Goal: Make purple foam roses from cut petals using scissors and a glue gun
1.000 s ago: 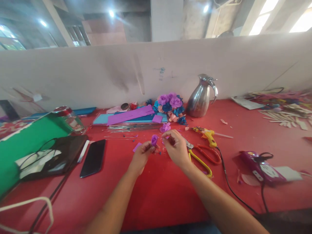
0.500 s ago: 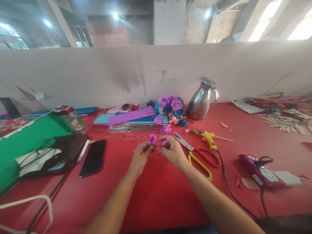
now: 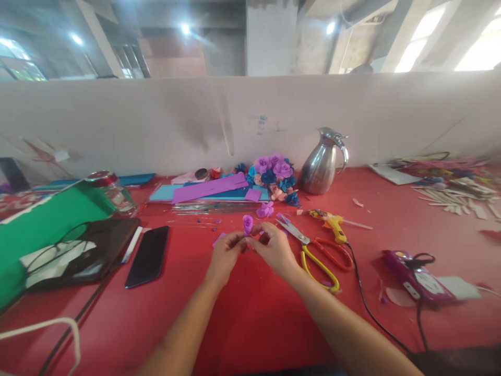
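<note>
A small purple paper flower [image 3: 248,224], rolled in a spiral, stands upright between my hands above the red table. My left hand [image 3: 227,253] pinches its base between thumb and fingers. From the other side my right hand [image 3: 273,247] is closed on the same base, its thumb and fingertips meeting the left ones. The lower end of the flower is hidden by my fingers. Just beyond my hands lies another purple paper flower [image 3: 265,210]. Scissors [image 3: 299,235] with one yellow and one red handle lie right of my right hand.
Behind, purple paper strips [image 3: 211,188] lie on blue sheets, beside a bunch of paper flowers [image 3: 276,175] and a steel jug [image 3: 321,164]. A yellow glue gun [image 3: 333,227] and a purple power strip [image 3: 418,277] are at right. A phone [image 3: 147,257] and a glass jar [image 3: 115,193] are left.
My right hand has moved left to meet my left hand at the flower's base; half a second ago it was slightly apart. The flower now stands more upright.
</note>
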Demonstrator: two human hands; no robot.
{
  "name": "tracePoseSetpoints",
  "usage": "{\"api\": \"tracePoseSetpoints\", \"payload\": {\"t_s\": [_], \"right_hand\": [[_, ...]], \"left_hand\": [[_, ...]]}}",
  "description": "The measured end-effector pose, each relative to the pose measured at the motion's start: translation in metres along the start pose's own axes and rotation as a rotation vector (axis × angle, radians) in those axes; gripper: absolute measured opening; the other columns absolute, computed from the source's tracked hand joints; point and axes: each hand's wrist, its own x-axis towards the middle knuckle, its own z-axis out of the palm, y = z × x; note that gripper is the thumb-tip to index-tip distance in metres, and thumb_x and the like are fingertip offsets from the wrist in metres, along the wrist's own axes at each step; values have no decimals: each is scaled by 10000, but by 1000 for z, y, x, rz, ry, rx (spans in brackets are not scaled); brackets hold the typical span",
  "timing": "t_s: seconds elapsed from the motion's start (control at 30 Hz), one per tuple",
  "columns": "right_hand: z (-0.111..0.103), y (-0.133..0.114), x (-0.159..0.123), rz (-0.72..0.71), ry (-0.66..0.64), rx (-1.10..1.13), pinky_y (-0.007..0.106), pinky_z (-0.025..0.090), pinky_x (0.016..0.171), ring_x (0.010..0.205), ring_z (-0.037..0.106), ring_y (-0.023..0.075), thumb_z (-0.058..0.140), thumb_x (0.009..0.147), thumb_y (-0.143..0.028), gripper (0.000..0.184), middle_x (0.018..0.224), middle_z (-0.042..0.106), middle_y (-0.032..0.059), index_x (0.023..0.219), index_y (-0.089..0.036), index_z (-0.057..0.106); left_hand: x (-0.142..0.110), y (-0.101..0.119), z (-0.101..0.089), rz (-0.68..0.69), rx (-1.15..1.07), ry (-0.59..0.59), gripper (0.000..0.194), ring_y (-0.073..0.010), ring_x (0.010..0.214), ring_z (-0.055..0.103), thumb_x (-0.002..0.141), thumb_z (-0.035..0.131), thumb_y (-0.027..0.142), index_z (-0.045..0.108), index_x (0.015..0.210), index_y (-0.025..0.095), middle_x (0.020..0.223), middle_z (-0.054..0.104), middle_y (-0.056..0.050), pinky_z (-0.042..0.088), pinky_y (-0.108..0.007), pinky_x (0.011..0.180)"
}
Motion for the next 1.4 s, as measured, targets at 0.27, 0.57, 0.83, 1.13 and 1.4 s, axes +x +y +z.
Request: {"api": "tracePoseSetpoints", "payload": {"t_s": [0.27,0.57,0.83,1.13,1.4], "right_hand": [[1,-1,0,19,34,16,231,339,467,502,477,116,635,720,-285,92,615,579,-24,739,-196,621],[3,1,0,79,-13,138,214,328,440,478,458,99,618,719,-288,109,599,591,-26,756,-186,609],[0,-3,-1,87,-56,260,218,369,464,499,520,112,593,733,-284,104,614,631,-18,763,-192,554],[1,-1,1,108,-57,314,219,358,454,485,519,111,586,737,-307,121,579,621,-17,736,-192,550],[-2,-4,2,99,-55,360,206,312,442,471,466,91,607,733,-303,135,586,599,-35,763,-191,538]], "left_hand": [[-1,2,1,-9,-5,16,199,-117,569,465,678,710,364,726,734,174,598,594,-1,376,-244,583],[-1,1,0,-11,-11,39,223,-99,542,393,646,732,393,710,684,174,549,515,22,313,-225,523],[-2,4,1,-15,-40,19,200,-105,543,399,650,727,373,686,654,177,575,558,9,307,-239,527],[-1,0,-1,13,17,-15,208,-108,549,405,689,697,385,687,673,178,574,552,16,306,-247,549],[0,0,-2,14,-13,11,194,-108,562,415,685,707,367,710,736,180,606,589,8,310,-250,557]]}}
